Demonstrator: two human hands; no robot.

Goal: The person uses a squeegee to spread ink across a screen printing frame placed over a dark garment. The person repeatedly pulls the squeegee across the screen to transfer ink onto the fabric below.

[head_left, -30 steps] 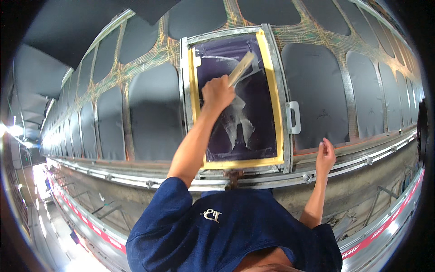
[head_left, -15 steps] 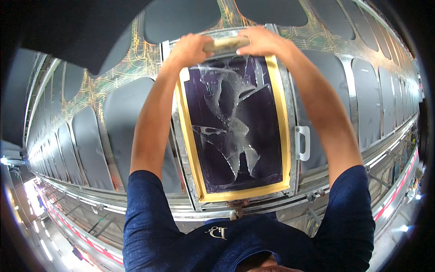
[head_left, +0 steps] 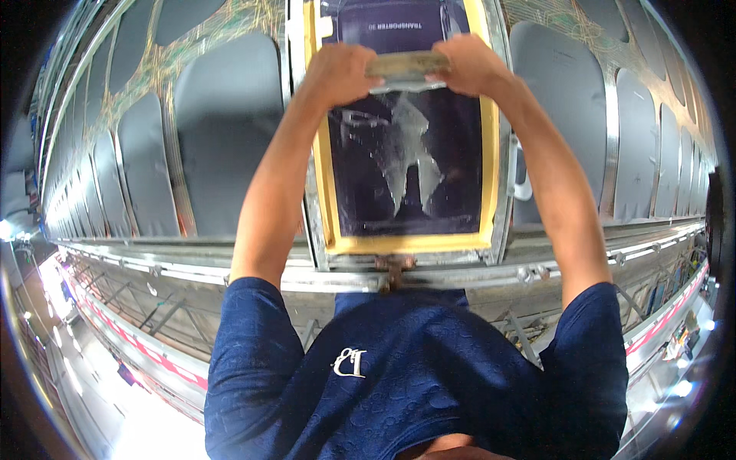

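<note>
Both my hands grip a squeegee (head_left: 408,65) with a pale, worn wooden handle, held crosswise over a printing screen. My left hand (head_left: 341,73) is closed around its left end, and my right hand (head_left: 475,65) around its right end. The blade sits against the dark purple mesh (head_left: 456,169) of the screen, in its farther half. Clear, glossy paste (head_left: 410,138) lies in an irregular patch on the near side of the blade. Yellow tape (head_left: 410,244) borders the mesh inside a metal frame (head_left: 500,230).
Dark grey panels (head_left: 226,146) in rows lie left and right of the screen on a long patterned table. A white handle (head_left: 524,172) is on the frame's right side. A metal rail (head_left: 537,272) runs along the table's near edge, close to my body.
Both hands have drawn the squeegee toward me, from the screen's far end to partway down the mesh. Paste at the far part now looks wiped thin. The view has shifted as well.
</note>
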